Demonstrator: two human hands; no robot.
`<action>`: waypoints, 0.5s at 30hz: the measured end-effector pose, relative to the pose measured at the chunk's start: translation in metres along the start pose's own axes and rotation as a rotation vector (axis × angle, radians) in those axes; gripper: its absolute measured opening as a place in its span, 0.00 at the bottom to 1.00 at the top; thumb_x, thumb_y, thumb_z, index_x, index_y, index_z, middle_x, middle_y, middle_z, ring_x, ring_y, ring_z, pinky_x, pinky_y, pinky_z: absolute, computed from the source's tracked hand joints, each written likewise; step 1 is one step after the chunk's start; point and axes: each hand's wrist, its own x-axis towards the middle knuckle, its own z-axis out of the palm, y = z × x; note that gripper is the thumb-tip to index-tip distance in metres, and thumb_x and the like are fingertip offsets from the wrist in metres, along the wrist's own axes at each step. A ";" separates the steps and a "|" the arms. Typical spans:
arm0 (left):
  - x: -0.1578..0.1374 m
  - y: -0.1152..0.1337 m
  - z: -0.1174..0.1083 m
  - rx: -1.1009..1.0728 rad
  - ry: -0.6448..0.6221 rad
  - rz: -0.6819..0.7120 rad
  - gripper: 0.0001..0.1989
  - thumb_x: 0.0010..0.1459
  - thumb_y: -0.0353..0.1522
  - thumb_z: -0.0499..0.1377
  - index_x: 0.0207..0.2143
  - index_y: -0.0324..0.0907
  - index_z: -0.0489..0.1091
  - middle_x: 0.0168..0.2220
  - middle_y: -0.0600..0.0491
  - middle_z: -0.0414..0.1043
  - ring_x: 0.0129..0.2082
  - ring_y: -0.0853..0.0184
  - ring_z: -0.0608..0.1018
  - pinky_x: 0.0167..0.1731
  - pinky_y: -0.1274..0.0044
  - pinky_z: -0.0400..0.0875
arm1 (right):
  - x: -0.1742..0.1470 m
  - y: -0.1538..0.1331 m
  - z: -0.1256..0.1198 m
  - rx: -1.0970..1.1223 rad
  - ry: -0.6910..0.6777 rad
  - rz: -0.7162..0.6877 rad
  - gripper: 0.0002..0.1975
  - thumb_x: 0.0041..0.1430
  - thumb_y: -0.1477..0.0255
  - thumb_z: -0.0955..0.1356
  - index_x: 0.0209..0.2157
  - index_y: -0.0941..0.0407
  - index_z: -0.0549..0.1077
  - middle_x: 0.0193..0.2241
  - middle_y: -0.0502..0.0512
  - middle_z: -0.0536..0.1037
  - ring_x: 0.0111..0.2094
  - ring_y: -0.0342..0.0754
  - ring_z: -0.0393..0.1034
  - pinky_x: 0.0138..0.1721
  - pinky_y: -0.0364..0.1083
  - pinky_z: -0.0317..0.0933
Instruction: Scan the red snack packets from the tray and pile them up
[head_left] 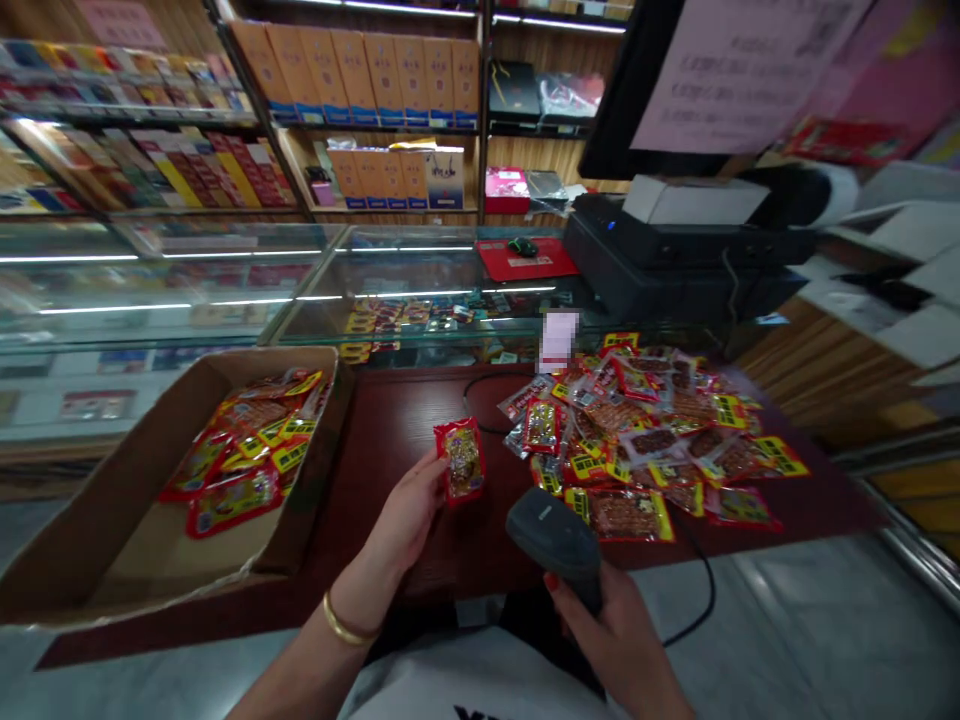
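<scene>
My left hand (pixel 412 505) pinches a small red-edged snack packet (pixel 463 462) by its left side, above the dark red tabletop (pixel 397 420). In my right hand (pixel 619 625) is a black barcode scanner (pixel 555 535), with its head pointing up and left, toward the packet. My fingers wrap round the scanner's handle, and a cable trails off to the right. A loose pile of snack packets (pixel 630 430) covers the table's right side, just beyond the scanner. To the left stands an open cardboard box (pixel 150 560) with several red and yellow packets (pixel 247 450) inside.
Behind the table runs a glass display counter (pixel 300 270). On it are a red mat (pixel 495 262), a computer mouse (pixel 523 246) and a black cash drawer (pixel 675 270) beneath a monitor (pixel 637 90). Shelves of boxed goods (pixel 360 75) line the back wall.
</scene>
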 end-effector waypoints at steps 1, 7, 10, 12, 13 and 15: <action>0.004 -0.007 0.007 0.030 -0.039 -0.025 0.17 0.58 0.32 0.64 0.50 0.39 0.76 0.46 0.46 0.81 0.40 0.62 0.83 0.42 0.74 0.78 | 0.000 0.003 -0.002 0.023 0.036 0.018 0.19 0.63 0.54 0.66 0.31 0.55 0.76 0.17 0.50 0.76 0.19 0.48 0.70 0.24 0.44 0.63; 0.058 -0.045 0.093 0.223 -0.431 -0.060 0.18 0.56 0.30 0.63 0.50 0.40 0.76 0.43 0.47 0.82 0.38 0.62 0.82 0.42 0.72 0.77 | -0.015 0.033 -0.021 0.077 0.230 0.120 0.27 0.62 0.47 0.65 0.21 0.54 0.72 0.16 0.52 0.75 0.20 0.48 0.70 0.23 0.43 0.61; 0.094 -0.055 0.151 0.570 -0.516 0.188 0.18 0.57 0.26 0.59 0.50 0.40 0.76 0.41 0.50 0.82 0.39 0.63 0.81 0.43 0.73 0.76 | -0.024 0.045 -0.027 0.118 0.326 0.221 0.33 0.58 0.39 0.64 0.21 0.54 0.72 0.15 0.52 0.74 0.19 0.47 0.69 0.23 0.44 0.60; 0.110 -0.056 0.187 0.918 -0.533 0.461 0.20 0.59 0.25 0.57 0.52 0.41 0.75 0.44 0.49 0.81 0.42 0.62 0.80 0.46 0.72 0.74 | -0.029 0.050 -0.029 0.124 0.358 0.285 0.36 0.54 0.34 0.63 0.21 0.55 0.73 0.15 0.53 0.75 0.19 0.48 0.69 0.23 0.44 0.60; 0.114 -0.056 0.201 1.095 -0.548 0.603 0.20 0.60 0.25 0.57 0.54 0.42 0.74 0.45 0.48 0.81 0.43 0.62 0.80 0.47 0.71 0.73 | -0.031 0.052 -0.030 0.116 0.360 0.305 0.38 0.52 0.32 0.62 0.20 0.55 0.73 0.15 0.53 0.75 0.19 0.48 0.69 0.23 0.44 0.60; 0.114 -0.057 0.224 1.402 -0.621 0.864 0.20 0.63 0.25 0.55 0.56 0.42 0.73 0.46 0.45 0.80 0.44 0.60 0.79 0.48 0.70 0.72 | -0.032 0.054 -0.030 0.098 0.364 0.324 0.39 0.50 0.31 0.62 0.19 0.55 0.73 0.14 0.54 0.75 0.18 0.48 0.69 0.23 0.44 0.59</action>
